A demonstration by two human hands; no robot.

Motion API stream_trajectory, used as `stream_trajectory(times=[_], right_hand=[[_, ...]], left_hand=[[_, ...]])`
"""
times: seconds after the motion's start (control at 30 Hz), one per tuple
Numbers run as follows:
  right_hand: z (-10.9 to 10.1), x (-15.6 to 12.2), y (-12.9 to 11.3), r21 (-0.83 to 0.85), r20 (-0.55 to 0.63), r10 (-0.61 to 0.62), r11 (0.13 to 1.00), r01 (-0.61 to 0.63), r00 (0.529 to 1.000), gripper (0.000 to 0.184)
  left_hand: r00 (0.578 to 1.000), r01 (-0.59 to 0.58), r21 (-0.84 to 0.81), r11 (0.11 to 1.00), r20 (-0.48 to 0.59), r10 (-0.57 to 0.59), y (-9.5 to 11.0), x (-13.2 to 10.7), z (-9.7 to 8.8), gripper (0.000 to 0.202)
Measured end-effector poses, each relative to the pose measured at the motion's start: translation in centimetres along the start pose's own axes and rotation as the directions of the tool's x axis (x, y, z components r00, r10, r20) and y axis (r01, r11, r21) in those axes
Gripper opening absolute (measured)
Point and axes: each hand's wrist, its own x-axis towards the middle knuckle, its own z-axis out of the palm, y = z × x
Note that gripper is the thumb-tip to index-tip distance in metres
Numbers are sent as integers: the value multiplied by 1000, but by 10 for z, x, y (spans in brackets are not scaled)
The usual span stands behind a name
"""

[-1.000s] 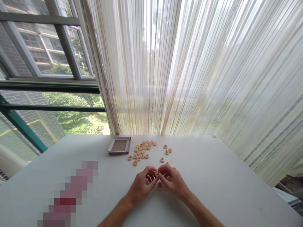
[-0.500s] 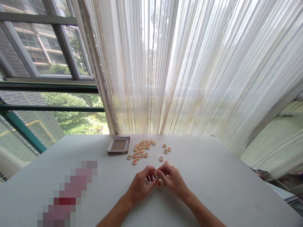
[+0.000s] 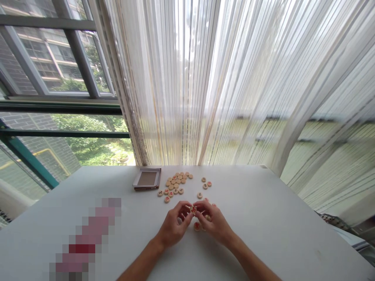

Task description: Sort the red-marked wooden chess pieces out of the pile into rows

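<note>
Between the fingertips of both hands a round wooden Chinese chess piece (image 3: 193, 210) is pinched, its red-marked face turned toward me. My left hand (image 3: 175, 223) grips it from the left, thumb below and fingers above. From the other side my right hand (image 3: 213, 220) holds its right edge the same way. Just below the held piece lies another red-marked chess piece (image 3: 197, 226) on the white table. More pieces sit under and behind my right hand, partly hidden by it.
Beyond my hands lies a cluster of chess pieces (image 3: 177, 181), most with blank sides up. A shallow open box (image 3: 147, 178) stands left of it. Several loose pieces (image 3: 205, 186) are scattered to the right. A blurred pinkish strip (image 3: 88, 234) covers the table's left; a sheer curtain (image 3: 187, 97) hangs behind.
The held chess piece has been raised slightly and turned, so its red-marked face now shows plainly. Both hands have shifted a little with it. At the right the curtain has swayed.
</note>
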Motion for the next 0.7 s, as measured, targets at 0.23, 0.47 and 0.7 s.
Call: stream_trajectory(times=[0.23,0.47,0.7], right_hand=[[1,0,-2,-34,6,-32,999,32,999,20],[1,0,-2,-59,10,-73,996,74,997,17],[6,-3,7,-178,21,-138,974,140,990,18]], left_hand=[[998,68,-128,989,8,-68,-13,2,-2,27],[997,80,-160,984,18,-78,-12,3,-1,27],[991,127,-119,985,-17,-130,-21,3,0,30]])
